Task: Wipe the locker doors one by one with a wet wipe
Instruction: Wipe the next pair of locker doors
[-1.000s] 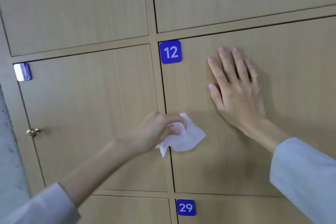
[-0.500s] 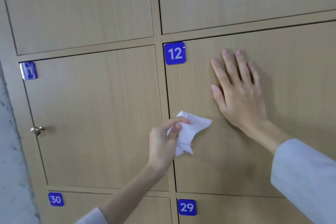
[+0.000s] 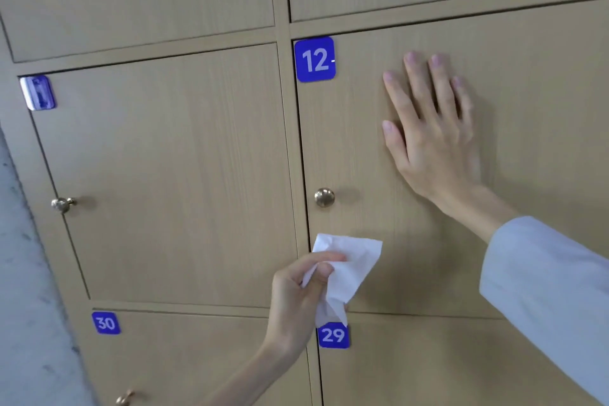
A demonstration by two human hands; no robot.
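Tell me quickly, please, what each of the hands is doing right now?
Left hand: closed, pinching the white wet wipe.
Right hand: open, fingers straight, flat on locker door 12.

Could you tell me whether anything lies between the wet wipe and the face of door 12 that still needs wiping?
Yes, partly. The right hand presses flat on the light wooden locker door 12, covering its middle, and the round brass knob sits just above the white crumpled wet wipe pinched in the left hand.

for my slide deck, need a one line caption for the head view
Left hand pinches a wet wipe low on locker door 12; right hand rests flat above.
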